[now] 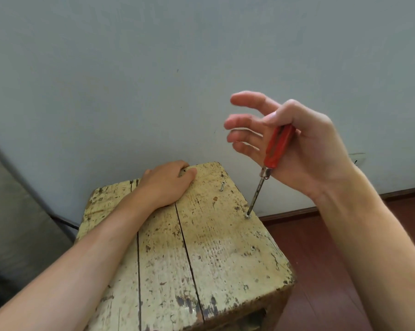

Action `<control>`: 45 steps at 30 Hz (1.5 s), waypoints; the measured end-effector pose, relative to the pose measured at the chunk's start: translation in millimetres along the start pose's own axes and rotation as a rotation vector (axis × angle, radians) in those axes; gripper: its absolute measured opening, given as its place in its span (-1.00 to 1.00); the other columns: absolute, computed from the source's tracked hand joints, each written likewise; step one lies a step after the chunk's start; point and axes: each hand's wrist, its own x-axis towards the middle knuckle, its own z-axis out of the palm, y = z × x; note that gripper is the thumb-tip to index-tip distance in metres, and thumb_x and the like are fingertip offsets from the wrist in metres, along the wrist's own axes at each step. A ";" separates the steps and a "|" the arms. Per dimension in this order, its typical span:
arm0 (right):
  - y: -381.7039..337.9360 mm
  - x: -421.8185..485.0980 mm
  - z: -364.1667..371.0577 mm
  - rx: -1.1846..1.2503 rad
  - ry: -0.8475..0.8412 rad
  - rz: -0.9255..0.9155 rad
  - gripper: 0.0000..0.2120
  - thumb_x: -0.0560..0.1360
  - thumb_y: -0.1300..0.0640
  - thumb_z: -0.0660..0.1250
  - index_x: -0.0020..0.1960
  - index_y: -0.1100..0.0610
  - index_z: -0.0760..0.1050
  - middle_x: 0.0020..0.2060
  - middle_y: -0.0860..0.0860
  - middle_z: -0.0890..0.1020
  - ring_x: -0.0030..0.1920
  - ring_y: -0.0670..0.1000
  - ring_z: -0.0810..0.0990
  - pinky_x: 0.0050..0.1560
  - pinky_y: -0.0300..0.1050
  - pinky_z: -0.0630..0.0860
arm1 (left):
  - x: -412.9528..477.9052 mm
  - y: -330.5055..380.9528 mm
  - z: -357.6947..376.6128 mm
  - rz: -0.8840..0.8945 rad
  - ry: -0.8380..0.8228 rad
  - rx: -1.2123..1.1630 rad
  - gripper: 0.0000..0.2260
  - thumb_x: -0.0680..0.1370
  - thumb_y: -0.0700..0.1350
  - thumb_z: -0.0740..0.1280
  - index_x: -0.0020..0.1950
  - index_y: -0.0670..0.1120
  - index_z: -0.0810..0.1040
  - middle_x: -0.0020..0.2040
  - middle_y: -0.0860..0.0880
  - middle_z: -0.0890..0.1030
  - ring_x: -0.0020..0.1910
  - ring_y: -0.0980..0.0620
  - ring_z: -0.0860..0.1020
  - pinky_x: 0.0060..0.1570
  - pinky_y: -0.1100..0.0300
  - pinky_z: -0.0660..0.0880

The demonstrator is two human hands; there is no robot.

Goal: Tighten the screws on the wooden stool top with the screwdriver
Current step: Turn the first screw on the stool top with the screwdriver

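Panel (15,211), grey and leaning, far left; cut off by the frame, can't say what it is.

My left hand (168,182) lies palm down at the far edge of the stool top (201,259), left of centre. Fingers are hooked over that far edge and their tips are out of sight. It grips the wood and pins the stool.

Stool top: three worn, pale-painted planks with dark gaps running near to far.

Screws are all on the right-hand plank. The far screw (222,186) stands well proud, near the far right corner. The middle screw (247,216) is at the right edge, with its head just above the wood. The near screw (252,247) looks about flush. A speck further toward the near right corner may be another; too small to tell.

The screwdriver (273,154) has its tip seated in the middle screw. Its long axis leans up and to the right, away from the stool, so the red handle hangs out past the right edge.

My right hand (306,149) is up at the handle, the nearer hand to the work. The handle top is tucked under the thumb against the palm, so it is held there only. The fingers (247,120) are splayed out leftward, off the handle and motion-blurred. I judge this is a regrip between turns.

The next turn depends on that lean. The handle needs to come back over the screw so the shaft stands straighter, or the tip may ride out of the head.

Hard to make out: the recess in the head, hidden by the tip, and how deep the tip sits. The stool legs are cut off below. Red-brown floor (321,259) to the right.
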 end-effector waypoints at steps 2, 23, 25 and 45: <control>-2.4 2.9 1.4 0.000 -0.136 0.046 -0.73 0.45 0.15 0.27 -0.05 0.12 0.74 -0.08 0.15 0.73 -0.13 0.09 0.70 -0.01 -0.11 0.61 | -0.4 -0.1 0.2 0.001 -0.002 -0.001 -0.60 0.67 0.24 0.06 0.33 0.09 0.52 0.20 0.08 0.60 0.23 -0.04 0.53 0.36 -0.12 0.34; 0.7 2.6 23.7 -0.150 0.019 0.042 -0.83 0.50 0.16 0.22 -0.07 0.07 0.59 -0.37 0.03 0.51 -0.42 0.00 0.43 -0.38 -0.18 0.39 | 0.4 0.1 -0.7 0.000 -0.007 0.007 -0.61 0.66 0.24 0.06 0.32 0.10 0.51 0.21 0.08 0.60 0.22 -0.03 0.53 0.36 -0.13 0.34; -2.1 6.5 17.0 -0.122 -0.103 0.062 -0.76 0.52 0.20 0.21 0.02 0.08 0.64 -0.17 0.07 0.65 -0.21 0.03 0.60 -0.16 -0.15 0.53 | 0.1 0.6 -0.8 0.000 -0.005 0.003 -0.61 0.66 0.25 0.06 0.31 0.11 0.51 0.21 0.07 0.61 0.22 -0.04 0.53 0.35 -0.13 0.35; 15.0 -0.3 51.6 -0.174 0.503 -0.105 -0.61 0.61 0.00 0.23 -0.33 0.03 0.19 -0.48 -0.03 0.24 -0.51 -0.02 0.14 -0.51 -0.21 0.13 | -0.4 0.1 -0.6 -0.009 -0.006 0.016 -0.58 0.67 0.25 0.05 0.35 0.08 0.50 0.28 0.05 0.59 0.28 -0.05 0.51 0.37 -0.10 0.34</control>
